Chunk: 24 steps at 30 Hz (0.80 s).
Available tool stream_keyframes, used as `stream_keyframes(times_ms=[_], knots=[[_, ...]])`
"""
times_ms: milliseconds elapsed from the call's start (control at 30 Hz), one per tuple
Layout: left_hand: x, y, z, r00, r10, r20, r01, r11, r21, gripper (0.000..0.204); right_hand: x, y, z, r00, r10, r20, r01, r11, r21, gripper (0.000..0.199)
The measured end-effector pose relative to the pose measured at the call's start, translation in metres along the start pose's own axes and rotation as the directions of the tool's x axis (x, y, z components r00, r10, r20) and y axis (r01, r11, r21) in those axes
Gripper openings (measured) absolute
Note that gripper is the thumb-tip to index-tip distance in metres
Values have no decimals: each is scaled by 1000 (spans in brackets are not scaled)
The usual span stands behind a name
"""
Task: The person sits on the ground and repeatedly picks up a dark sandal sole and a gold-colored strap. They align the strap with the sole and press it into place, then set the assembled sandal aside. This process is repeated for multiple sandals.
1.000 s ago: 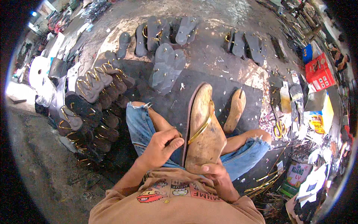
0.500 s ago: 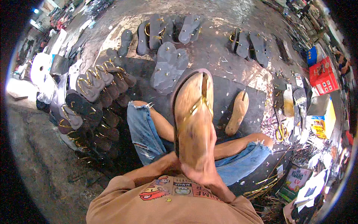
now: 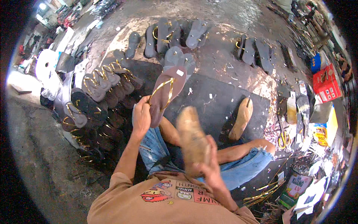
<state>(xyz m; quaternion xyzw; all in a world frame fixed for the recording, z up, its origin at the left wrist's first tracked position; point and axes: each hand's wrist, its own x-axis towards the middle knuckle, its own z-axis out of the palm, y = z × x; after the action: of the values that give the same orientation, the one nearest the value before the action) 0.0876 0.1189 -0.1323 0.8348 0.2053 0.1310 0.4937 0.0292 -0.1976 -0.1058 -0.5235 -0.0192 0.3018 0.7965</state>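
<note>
My left hand [image 3: 142, 116] grips a brown flip-flop [image 3: 172, 80] by its edge near the heel end. Gold straps form a V on it, and a small white label sits near its toe. Over my lap my right hand [image 3: 207, 160] is closed around a wooden shoe last [image 3: 192, 134], which is smeared by motion. Apart from each other, the flip-flop and the last share no contact. A second wooden last [image 3: 241, 118], slotted at the toe, lies on the dark mat [image 3: 220, 89] to the right.
Stacked flip-flops with gold straps [image 3: 100, 84] lie at the left. Grey soles [image 3: 163, 35] stand in rows at the far side. To the right are scissors [image 3: 283, 140], a red box [image 3: 327, 83], a yellow-white box [image 3: 323, 125] and a tin [image 3: 296, 188] among scraps.
The flip-flop, on the last half a second ago, is now off it. My left hand has carried it up and left, while the last has dropped lower in my right hand.
</note>
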Motion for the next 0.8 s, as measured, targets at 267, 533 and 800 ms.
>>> stream_keyframes(times_ms=[267,533,800], knots=[[-32,78,-20,944,133,302,-194,964,181,83,103,-40,-71,911,-339,-236,2,574,-819,63],[-38,37,-28,676,-208,707,395,912,-109,51,159,-68,-96,966,116,230,2,890,-457,55],[-38,-67,-175,838,-433,-332,255,848,-464,68,326,-113,-276,863,-484,143,-90,-427,-900,121]])
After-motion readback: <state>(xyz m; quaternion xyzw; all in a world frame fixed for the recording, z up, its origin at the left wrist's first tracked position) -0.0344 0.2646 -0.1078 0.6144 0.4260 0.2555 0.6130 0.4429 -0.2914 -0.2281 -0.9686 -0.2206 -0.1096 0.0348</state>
